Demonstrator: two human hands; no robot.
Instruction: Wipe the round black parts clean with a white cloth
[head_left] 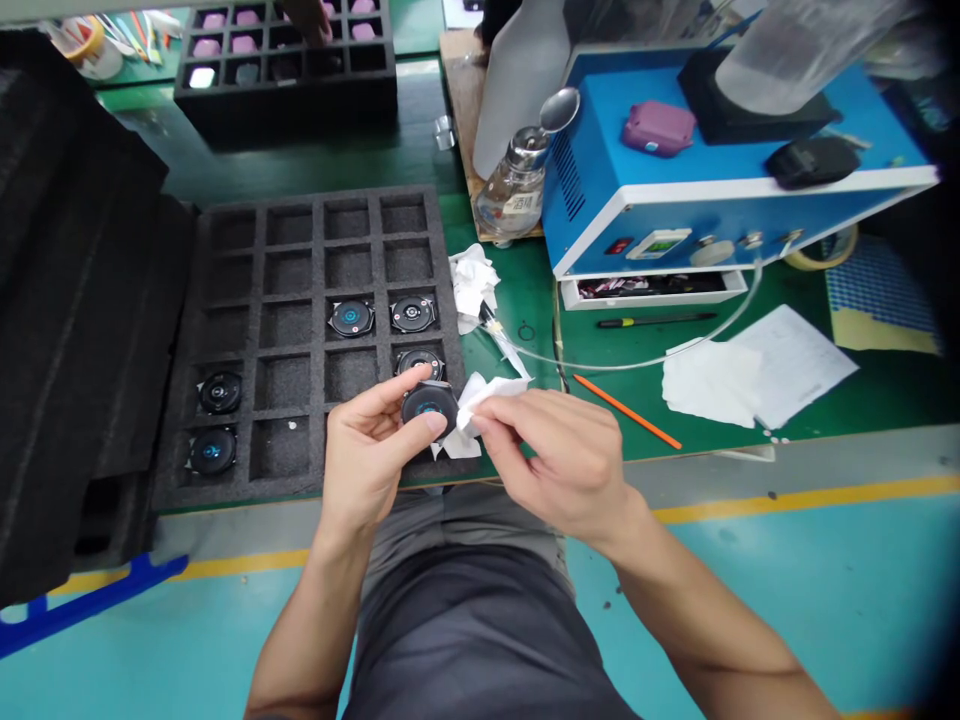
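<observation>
My left hand (371,450) grips a round black watch case (430,408) by its edges, thumb and fingers on opposite sides. Pinched in my right hand (559,455) is a white tissue (487,395), which touches the right edge of the watch case. Both are held over the near right corner of a dark foam tray (292,345) with square compartments. Several similar watch cases lie in the tray, among them one (351,317) in the middle, one (412,313) at the right, and one (220,392) at the left. Another watch case (420,364) is partly hidden behind my left fingers.
A blue machine (600,150) stands at the back right, with a clear tube (652,362) running from it. A glass bottle (514,190), crumpled tissue (474,285), orange stick (628,411) and white papers (787,365) are nearby. Black foam (67,300) rises at left; another tray (285,110) sits behind.
</observation>
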